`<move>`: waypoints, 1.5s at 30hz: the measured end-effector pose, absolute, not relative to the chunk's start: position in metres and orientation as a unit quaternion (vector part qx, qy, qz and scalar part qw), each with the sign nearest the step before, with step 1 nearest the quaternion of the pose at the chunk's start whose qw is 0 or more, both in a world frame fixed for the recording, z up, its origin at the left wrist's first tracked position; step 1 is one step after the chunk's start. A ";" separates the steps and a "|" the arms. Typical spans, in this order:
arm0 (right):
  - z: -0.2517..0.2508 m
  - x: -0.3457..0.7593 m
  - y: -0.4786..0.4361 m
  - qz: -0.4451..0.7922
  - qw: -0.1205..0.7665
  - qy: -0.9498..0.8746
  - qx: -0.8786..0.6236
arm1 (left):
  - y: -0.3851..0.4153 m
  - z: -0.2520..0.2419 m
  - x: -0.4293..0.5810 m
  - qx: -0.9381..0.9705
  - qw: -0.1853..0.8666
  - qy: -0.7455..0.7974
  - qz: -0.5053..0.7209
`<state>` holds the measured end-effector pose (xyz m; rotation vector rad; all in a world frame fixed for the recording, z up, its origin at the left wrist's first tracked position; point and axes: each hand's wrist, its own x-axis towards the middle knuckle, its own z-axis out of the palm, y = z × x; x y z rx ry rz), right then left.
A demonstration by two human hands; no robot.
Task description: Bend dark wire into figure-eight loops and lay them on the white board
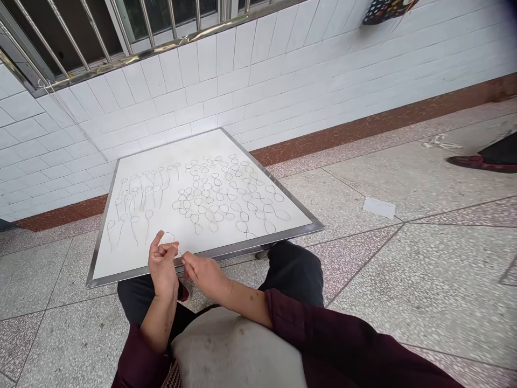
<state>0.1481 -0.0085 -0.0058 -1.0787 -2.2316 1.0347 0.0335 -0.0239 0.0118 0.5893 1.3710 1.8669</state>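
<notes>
Left hand (pixel 162 258) nearly closed, pinching small wire loop (pixel 167 238) just above near edge of board (pixel 250 243); right hand (pixel 204 275) closed to a pinch on wire tail. Dozens of finished loops (pixel 214 200) across board, some stemmed, others chained.

Wire loops (pixel 202 200) lie in rows across a metal-framed board (pixel 274 238) over the person's knees (pixel 291 272). A tiled wall (pixel 169 91) stands behind the board's far edge, and a terrazzo floor (pixel 424 178) spreads to its right.
</notes>
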 end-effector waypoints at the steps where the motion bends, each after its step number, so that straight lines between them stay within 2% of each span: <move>1: -0.006 0.148 -0.009 0.355 0.219 -0.822 -0.388 | -0.024 0.012 0.032 0.230 0.369 0.533 0.726; 5: -0.011 0.150 -0.012 0.272 0.174 -0.867 -0.380 | -0.026 0.012 0.026 0.224 0.383 0.526 0.726; 8: -0.016 0.151 -0.018 0.255 0.148 -0.884 -0.363 | -0.025 0.012 0.019 0.219 0.369 0.521 0.738; 13: -0.018 0.156 -0.029 0.299 0.114 -0.891 -0.322 | -0.026 0.011 0.004 0.213 0.369 0.515 0.744; 19: -0.020 0.160 -0.033 0.394 0.129 -0.856 -0.308 | -0.028 0.002 -0.007 0.182 0.416 0.518 0.725; 25: -0.032 0.153 -0.024 0.393 0.191 -0.831 -0.345 | -0.024 -0.008 -0.008 0.180 0.411 0.527 0.722; 31: -0.035 0.133 -0.009 0.449 0.233 -0.784 -0.359 | -0.017 -0.021 0.004 0.204 0.417 0.551 0.693; 38: -0.030 0.112 0.029 0.450 0.166 -0.774 -0.413 | -0.015 -0.044 -0.013 0.266 0.399 0.618 0.623; 45: -0.042 0.085 0.060 0.476 0.119 -0.744 -0.452 | -0.018 -0.068 -0.032 0.285 0.381 0.641 0.602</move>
